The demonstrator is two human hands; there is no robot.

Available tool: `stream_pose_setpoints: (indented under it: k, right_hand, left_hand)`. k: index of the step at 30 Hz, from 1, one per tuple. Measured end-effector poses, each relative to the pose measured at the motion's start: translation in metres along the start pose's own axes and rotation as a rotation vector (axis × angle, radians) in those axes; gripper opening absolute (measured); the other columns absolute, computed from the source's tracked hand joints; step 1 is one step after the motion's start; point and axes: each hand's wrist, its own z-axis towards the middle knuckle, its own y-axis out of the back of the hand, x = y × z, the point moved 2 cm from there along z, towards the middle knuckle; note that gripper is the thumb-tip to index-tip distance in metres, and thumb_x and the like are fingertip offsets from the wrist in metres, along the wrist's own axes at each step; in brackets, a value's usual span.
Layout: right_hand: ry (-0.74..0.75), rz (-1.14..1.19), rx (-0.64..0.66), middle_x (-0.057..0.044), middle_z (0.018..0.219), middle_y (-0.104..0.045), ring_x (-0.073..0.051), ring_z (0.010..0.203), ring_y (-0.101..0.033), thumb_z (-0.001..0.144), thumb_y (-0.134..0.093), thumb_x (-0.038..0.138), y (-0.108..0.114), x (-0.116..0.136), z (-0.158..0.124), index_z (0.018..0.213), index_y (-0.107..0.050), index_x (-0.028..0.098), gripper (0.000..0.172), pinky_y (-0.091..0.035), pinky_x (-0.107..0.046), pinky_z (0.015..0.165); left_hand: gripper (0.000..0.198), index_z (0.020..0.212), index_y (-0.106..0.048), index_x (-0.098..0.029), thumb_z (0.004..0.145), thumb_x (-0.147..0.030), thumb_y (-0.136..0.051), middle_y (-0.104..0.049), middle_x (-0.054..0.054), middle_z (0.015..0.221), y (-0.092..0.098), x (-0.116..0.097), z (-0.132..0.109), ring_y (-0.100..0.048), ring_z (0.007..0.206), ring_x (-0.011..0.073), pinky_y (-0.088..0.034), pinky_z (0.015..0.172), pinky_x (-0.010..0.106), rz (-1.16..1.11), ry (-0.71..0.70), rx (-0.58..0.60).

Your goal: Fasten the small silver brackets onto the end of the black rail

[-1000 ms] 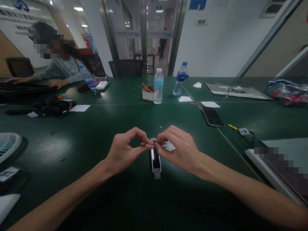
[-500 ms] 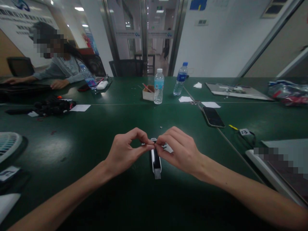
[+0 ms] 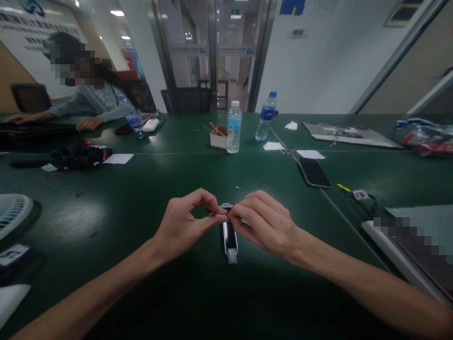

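Note:
My left hand (image 3: 187,222) is closed in a pinch, thumb against forefinger, on something too small to make out. Fingertip to fingertip with it, my right hand (image 3: 267,224) also pinches, its fingers curled together; what lies between them is hidden. Below the fingertips, a slim black device with a white rim (image 3: 230,236) rests on the green table, a clear tab at its near end. Its far end is partly covered by my fingers. A tiny metal ring or nut (image 3: 237,187) lies on the table just beyond my hands.
Ahead stand a white-capped water bottle (image 3: 234,130), a small open box (image 3: 217,138) and a blue-capped bottle (image 3: 266,118). A phone (image 3: 313,172) lies to the right, near a laptop (image 3: 421,236). Across the table at left, a person (image 3: 88,99) sits behind a black umbrella-like bundle (image 3: 76,155).
My right hand has turned a little and its fingers have straightened slightly at the pinch. The left hand stays almost where it was.

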Motion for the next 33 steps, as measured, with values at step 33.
stream_pose_setpoints:
  k: [33]
  right_hand:
    - [-0.016,0.223,-0.038,-0.006,0.08,-0.066,-0.014,0.073,-0.06,0.088,-0.056,0.014,0.006,-0.013,0.001,0.091,-0.062,0.014,0.007,-0.052,-0.029,0.063]
  left_hand:
    - [0.009,0.085,-0.07,-0.018,0.078,-0.014,-0.07,-0.071,-0.001,0.08,0.005,-0.008,0.004,-0.065,0.071,0.0132,-0.053,0.068,0.023,-0.083,-0.088,0.121]
